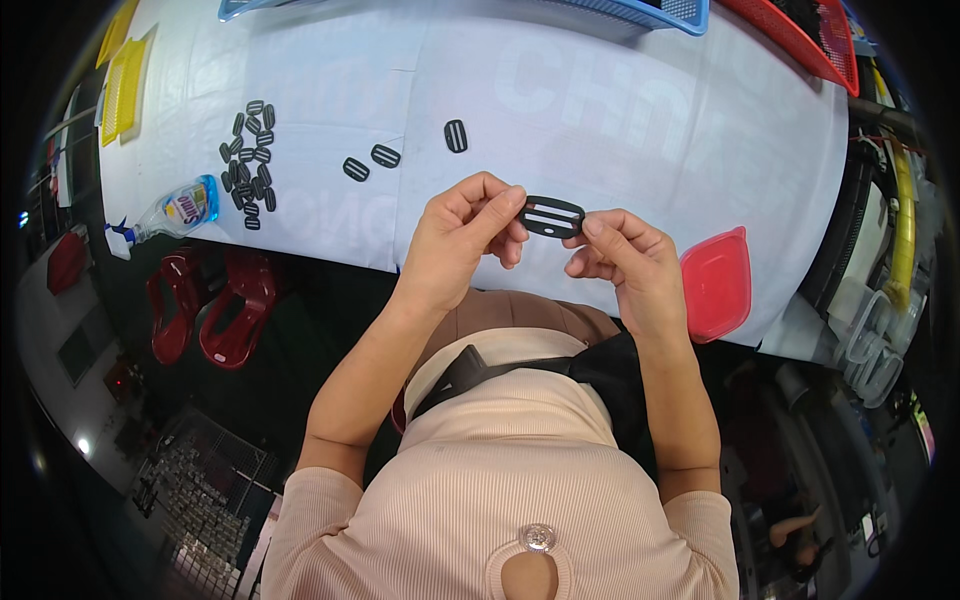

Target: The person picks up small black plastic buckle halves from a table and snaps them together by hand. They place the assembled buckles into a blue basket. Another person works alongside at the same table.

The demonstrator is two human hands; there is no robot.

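Note:
Between my two hands, above the near edge of the table, is a black slide buckle [552, 217] with two long slots. My left hand [470, 232] pinches its left end between thumb and fingers. At the opposite end, my right hand [628, 262] grips it with thumb and fingertips. Beyond my hands, a single black buckle [456, 136] lies on the white sheet. Two more, one of them a buckle [385, 156] lying nearly flat, rest farther left. A loose pile of several similar buckles [250, 165] spreads over the table's left side.
A spray bottle [180, 207] with blue liquid lies at the left table edge. Right of my right hand sits a red plastic lid or tray [716, 285]. Blue [680, 14] and red baskets [835, 45] stand at the far edge, a yellow basket [124, 92] at far left. Red chairs [240, 310] stand below.

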